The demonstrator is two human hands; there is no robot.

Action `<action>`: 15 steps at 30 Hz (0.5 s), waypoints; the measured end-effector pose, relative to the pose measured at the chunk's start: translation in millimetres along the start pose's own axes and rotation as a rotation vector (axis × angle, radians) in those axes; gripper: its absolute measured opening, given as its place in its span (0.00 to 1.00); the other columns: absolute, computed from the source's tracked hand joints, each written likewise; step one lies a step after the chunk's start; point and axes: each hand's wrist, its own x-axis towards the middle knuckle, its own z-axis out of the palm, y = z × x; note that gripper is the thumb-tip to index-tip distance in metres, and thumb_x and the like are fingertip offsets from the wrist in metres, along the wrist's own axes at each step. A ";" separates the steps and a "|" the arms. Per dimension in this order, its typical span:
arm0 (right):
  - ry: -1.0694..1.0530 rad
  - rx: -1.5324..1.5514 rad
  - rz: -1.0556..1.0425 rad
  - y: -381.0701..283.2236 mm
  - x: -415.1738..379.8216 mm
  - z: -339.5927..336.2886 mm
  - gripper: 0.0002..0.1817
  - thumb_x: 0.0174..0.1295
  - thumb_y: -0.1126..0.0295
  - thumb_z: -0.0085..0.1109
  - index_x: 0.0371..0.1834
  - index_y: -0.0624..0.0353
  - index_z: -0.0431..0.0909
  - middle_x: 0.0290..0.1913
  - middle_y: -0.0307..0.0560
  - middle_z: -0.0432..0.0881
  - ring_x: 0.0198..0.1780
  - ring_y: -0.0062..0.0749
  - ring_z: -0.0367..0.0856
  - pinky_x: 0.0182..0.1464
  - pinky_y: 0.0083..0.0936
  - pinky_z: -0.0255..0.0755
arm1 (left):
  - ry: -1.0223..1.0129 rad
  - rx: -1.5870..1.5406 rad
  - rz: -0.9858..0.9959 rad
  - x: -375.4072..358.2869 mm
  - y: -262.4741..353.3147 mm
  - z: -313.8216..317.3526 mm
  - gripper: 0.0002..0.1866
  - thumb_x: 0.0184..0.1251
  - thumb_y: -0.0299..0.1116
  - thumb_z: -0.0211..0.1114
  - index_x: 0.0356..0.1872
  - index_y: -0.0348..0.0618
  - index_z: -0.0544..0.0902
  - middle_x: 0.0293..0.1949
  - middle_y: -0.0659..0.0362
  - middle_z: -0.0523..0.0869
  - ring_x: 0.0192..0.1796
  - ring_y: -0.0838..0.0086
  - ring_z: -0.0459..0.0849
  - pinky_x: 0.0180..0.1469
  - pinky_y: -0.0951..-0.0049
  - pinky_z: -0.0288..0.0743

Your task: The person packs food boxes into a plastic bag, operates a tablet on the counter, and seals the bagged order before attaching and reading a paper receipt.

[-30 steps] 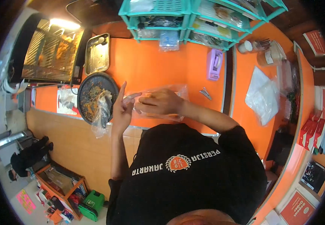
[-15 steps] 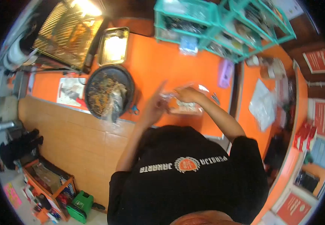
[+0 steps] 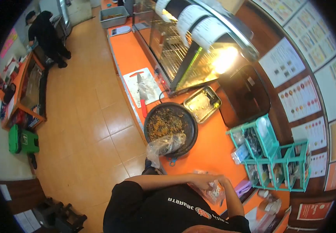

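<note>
Bag, clear plastic, held btwn L hand & R hand.

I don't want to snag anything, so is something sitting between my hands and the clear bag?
Nothing visible is: your left hand and right hand meet at the clear bag. The purple dispenser is off to the right, beyond your right forearm.

Glare flares from the warm cabinet lamp — wide-angle edges bend, corners black.
</note>
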 end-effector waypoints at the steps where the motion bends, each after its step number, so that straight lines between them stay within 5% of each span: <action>1: -0.005 0.003 0.000 -4.8 -6.2 -1.5 0.34 0.79 0.44 0.43 0.71 0.61 0.76 0.76 0.54 0.73 0.77 0.45 0.69 0.79 0.46 0.58 | -0.053 -0.034 -0.044 1.7 -3.1 -3.5 0.48 0.71 0.29 0.64 0.85 0.39 0.44 0.68 0.40 0.77 0.68 0.51 0.78 0.72 0.56 0.69; 5: 0.013 0.039 -0.075 -19.0 -41.9 0.6 0.38 0.79 0.40 0.39 0.72 0.64 0.75 0.78 0.57 0.71 0.79 0.49 0.66 0.81 0.48 0.55 | 0.052 -0.018 -0.005 4.4 -33.6 1.9 0.48 0.67 0.30 0.69 0.84 0.41 0.50 0.57 0.39 0.84 0.54 0.60 0.87 0.53 0.63 0.81; 7: 0.203 -0.465 0.131 -113.9 -119.2 4.0 0.40 0.76 0.35 0.43 0.73 0.60 0.74 0.76 0.57 0.73 0.78 0.50 0.68 0.80 0.57 0.51 | -0.115 -0.296 -0.297 -20.6 39.1 -31.8 0.48 0.70 0.29 0.67 0.85 0.38 0.47 0.49 0.43 0.88 0.46 0.63 0.89 0.46 0.65 0.83; 10: 0.040 -0.866 0.472 -115.3 -172.5 3.1 0.46 0.68 0.25 0.46 0.70 0.56 0.79 0.76 0.58 0.73 0.80 0.45 0.65 0.81 0.67 0.43 | -0.021 -0.513 -0.109 1.4 -4.0 -3.6 0.47 0.72 0.28 0.64 0.85 0.39 0.46 0.43 0.47 0.89 0.38 0.68 0.88 0.38 0.70 0.82; 13: 0.156 -0.895 0.444 -135.6 -202.0 -1.3 0.39 0.63 0.29 0.61 0.56 0.54 0.88 0.63 0.58 0.84 0.69 0.44 0.78 0.73 0.59 0.60 | 0.076 -0.674 -0.098 10.2 13.7 -2.6 0.45 0.74 0.24 0.60 0.86 0.41 0.44 0.39 0.50 0.91 0.31 0.73 0.88 0.29 0.74 0.81; 15: 0.211 -0.657 0.398 -158.6 -204.7 -11.3 0.19 0.57 0.50 0.76 0.34 0.55 0.88 0.41 0.52 0.88 0.49 0.46 0.85 0.56 0.48 0.71 | 0.075 -0.633 -0.114 11.5 30.2 -28.2 0.45 0.75 0.25 0.60 0.85 0.41 0.44 0.41 0.49 0.91 0.33 0.74 0.88 0.31 0.74 0.81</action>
